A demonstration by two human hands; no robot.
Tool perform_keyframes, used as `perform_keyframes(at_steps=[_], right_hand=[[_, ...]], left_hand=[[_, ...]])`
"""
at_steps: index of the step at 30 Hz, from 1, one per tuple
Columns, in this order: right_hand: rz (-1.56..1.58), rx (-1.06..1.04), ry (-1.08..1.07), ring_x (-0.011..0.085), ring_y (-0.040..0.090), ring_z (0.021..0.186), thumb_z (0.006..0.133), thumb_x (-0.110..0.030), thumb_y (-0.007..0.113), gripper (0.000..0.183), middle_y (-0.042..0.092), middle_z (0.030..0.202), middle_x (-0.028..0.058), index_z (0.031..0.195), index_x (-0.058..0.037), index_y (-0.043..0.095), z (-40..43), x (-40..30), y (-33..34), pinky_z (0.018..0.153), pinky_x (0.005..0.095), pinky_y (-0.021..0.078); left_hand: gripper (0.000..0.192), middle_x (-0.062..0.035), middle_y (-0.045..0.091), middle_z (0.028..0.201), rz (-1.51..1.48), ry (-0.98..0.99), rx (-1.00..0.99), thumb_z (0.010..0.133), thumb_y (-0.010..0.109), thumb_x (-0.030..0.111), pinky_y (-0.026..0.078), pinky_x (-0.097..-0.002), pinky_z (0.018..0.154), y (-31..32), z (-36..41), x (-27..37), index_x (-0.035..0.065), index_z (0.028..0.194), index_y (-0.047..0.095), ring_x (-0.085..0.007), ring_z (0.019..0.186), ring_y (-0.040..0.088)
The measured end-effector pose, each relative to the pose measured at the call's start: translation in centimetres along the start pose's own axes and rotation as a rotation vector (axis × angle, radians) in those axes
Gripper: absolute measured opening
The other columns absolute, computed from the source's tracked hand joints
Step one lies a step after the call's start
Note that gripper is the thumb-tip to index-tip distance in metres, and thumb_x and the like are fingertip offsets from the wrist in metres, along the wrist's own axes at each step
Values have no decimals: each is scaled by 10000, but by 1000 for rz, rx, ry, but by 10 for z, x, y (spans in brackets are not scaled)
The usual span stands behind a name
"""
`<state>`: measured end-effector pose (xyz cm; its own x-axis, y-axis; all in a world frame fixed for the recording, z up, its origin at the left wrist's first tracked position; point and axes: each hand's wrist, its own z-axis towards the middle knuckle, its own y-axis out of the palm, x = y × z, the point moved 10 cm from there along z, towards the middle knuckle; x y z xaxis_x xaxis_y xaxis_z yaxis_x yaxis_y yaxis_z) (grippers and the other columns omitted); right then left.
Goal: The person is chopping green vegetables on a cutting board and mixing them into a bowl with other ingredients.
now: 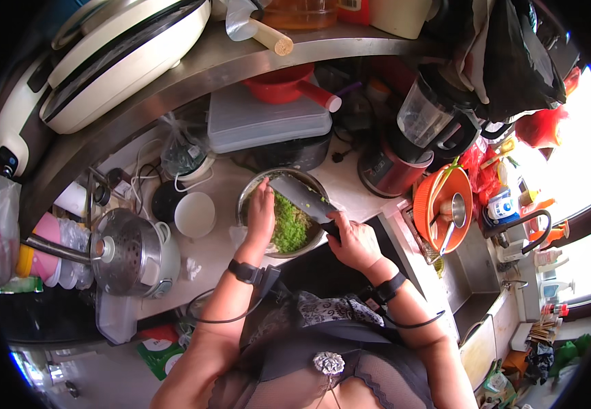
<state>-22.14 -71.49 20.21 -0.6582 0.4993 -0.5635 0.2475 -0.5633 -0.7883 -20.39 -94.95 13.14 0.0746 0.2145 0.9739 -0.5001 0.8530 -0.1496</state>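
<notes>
A metal bowl [320, 238] stands on the counter in front of me, holding finely chopped greens [289, 227] over a paler mass. My right hand [354, 244] grips the dark handle of a broad kitchen knife [303, 198]. Its blade lies slanted over the bowl, with green bits stuck on it. At the bowl's left side is my left hand [260, 217], held flat, its fingertips close to the blade's far end; whether they touch the blade cannot be told. Part of the bowl's left rim is hidden by that hand.
A white bowl [195, 214] and a lidded electric pot [126, 255] stand left. Behind are a plastic box [270, 120] and red ladle [280, 84]. A blender [403, 158] and an orange basket [426, 204] by the sink [472, 266] are right. A metal shelf [213, 71] overhangs.
</notes>
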Motion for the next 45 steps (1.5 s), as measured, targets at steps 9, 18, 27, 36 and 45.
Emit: perform_keyframes(at_steps=[9, 18, 27, 36, 45], right_hand=[[-198, 49, -108, 310, 615, 772, 877, -75, 512, 183, 620, 737, 119, 1056, -36, 500, 13, -15, -12, 674, 432, 502], [-398, -64, -163, 254, 618, 833, 854, -102, 521, 189, 614, 758, 76, 1035, -50, 499, 14, -19, -24, 709, 387, 505], [-537, -139, -199, 222, 608, 820, 861, -132, 536, 176, 604, 747, 51, 1016, -57, 497, 14, -32, -17, 693, 349, 493], [-554, -55, -341, 210, 585, 798, 842, -147, 565, 233, 558, 731, 23, 1049, -53, 518, 0, -55, -30, 700, 331, 482], [-507, -61, -229, 222, 578, 767, 840, -130, 569, 165, 540, 708, 34, 981, -70, 507, -28, -33, -66, 686, 348, 468]], left_hand=[[563, -188, 212, 1599, 994, 489, -214, 981, 474, 369, 162, -625, 1140, 55, -46, 91, 207, 1510, 368, -445, 1456, 199], [706, -172, 119, 1631, 1142, 353, -266, 956, 364, 639, 75, -652, 1145, 41, -38, 56, 236, 1534, 330, -421, 1493, 95], [698, -176, 98, 1632, 803, 576, -469, 957, 250, 690, 70, -668, 1135, 98, -57, 107, 297, 1527, 335, -445, 1485, 98], [677, -178, 117, 1629, 959, 532, -363, 983, 317, 605, 93, -668, 1129, 91, -47, 87, 226, 1544, 305, -428, 1483, 131], [751, -175, 63, 1638, 1061, 345, -331, 986, 250, 635, 43, -632, 1158, 54, -35, 45, 156, 1565, 235, -412, 1498, 78]])
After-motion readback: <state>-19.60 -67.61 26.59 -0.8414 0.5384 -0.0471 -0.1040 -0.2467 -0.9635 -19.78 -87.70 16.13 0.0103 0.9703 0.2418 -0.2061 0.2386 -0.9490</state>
